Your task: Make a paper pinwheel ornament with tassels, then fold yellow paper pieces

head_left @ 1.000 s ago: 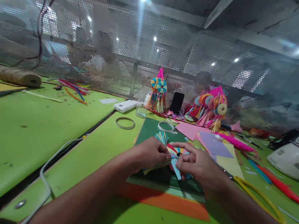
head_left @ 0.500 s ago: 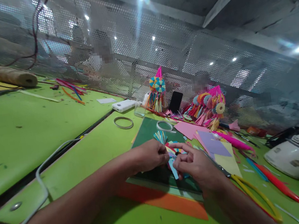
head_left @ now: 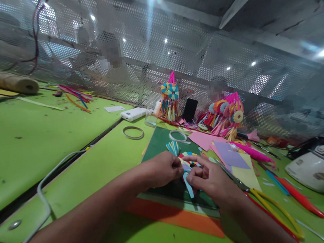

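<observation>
I see the left hand [head_left: 164, 169] curled, the right hand [head_left: 213, 179] half-curled; I can't tell what either grips. Between them, a blue strip [head_left: 188, 187] looks unfixed; ornaments [head_left: 172, 92] beyond look finished.

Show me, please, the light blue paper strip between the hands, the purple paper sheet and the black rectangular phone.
Light blue paper strip [head_left: 189, 187], head view, visible middle.
Purple paper sheet [head_left: 232, 156], head view, middle of face.
Black rectangular phone [head_left: 190, 110], head view, middle of front.

A light-blue paper strip [head_left: 188, 186] slants between the hands [head_left: 165, 168] [head_left: 213, 178].
</observation>
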The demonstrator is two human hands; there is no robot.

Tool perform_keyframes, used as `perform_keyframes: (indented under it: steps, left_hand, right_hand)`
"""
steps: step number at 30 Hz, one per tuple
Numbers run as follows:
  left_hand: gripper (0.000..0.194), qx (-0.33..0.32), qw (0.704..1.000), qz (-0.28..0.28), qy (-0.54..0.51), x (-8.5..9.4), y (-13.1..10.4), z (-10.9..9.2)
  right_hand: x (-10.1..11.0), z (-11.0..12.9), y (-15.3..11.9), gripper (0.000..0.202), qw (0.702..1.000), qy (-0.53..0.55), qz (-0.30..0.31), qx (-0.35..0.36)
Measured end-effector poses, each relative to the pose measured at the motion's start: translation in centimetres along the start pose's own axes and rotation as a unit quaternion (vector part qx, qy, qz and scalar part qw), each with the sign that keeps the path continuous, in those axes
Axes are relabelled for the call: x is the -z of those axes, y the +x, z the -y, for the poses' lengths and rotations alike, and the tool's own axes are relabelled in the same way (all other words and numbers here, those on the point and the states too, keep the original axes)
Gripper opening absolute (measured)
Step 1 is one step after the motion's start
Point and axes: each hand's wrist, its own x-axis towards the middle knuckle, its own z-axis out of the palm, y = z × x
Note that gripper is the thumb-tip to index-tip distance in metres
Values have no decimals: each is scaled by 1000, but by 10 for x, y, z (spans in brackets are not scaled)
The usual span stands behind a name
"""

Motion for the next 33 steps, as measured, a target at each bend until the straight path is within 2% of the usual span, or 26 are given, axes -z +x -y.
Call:
perform_keyframes:
  steps: [9,18,24,30,33]
  left_hand:
    - [23,-29,999,-13,-24,-3,3,3]
    - [22,-11,995,-44,-90,-6,2,1]
    - [21,-6,996,-52,-73,-7,4,1]
    - [22,-20,995,-61,-71,-6,6,3]
    - [27,-10,992,-56,-110,-5,2,1]
  right_hand:
    - [-6,2,2,40,999,0,-42,17]
    - [-7,-2,1,43,996,47,-69,31]
    - [-10,-5,3,39,995,32,-89,35]
    - [-9,-4,4,37,997,43,-63,31]
    - [-3,-5,0,35,998,4,-37,48]
